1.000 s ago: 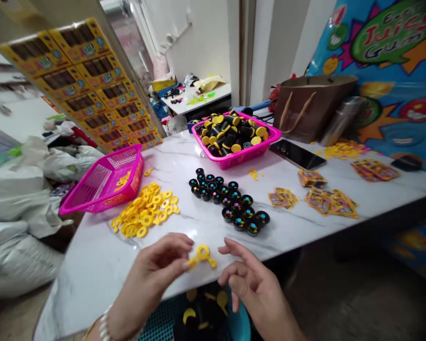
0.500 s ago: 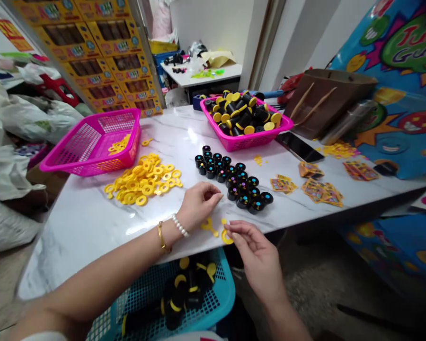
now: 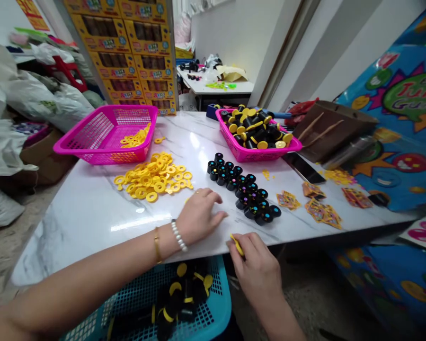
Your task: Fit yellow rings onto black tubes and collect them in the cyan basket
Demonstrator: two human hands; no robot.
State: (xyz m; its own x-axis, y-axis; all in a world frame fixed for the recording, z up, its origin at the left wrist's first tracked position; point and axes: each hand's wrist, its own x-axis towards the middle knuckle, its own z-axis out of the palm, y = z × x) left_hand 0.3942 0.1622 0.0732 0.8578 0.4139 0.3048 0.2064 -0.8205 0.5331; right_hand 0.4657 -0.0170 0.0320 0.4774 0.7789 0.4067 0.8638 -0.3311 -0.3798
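My right hand [image 3: 259, 267] pinches a yellow ring piece [image 3: 237, 245], seen nearly edge-on, over the table's front edge. On its left, my left hand [image 3: 202, 215] hovers above or rests on the table with thumb and fingers apart; nothing shows between them. A bit of yellow [image 3: 187, 200] peeks out behind its knuckles. Beyond the hands, several black cylinders [image 3: 243, 186] with coloured dots on top stand in close rows. To the left lies a loose pile of yellow ring pieces [image 3: 154, 177] with short stems.
A pink basket [image 3: 106, 154] at left holds some yellow pieces. Another pink basket [image 3: 261, 154] is heaped with black-and-yellow cylinders. Below the table edge sits a teal basket [image 3: 222, 293] with similar parts. A phone [image 3: 305, 168] and small printed packets [image 3: 323, 213] lie at right.
The view has shifted. My right hand has tilted the yellow ring edge-on. My left hand has spread its thumb and fingers, and the yellow pieces seen between the hands no longer show there.
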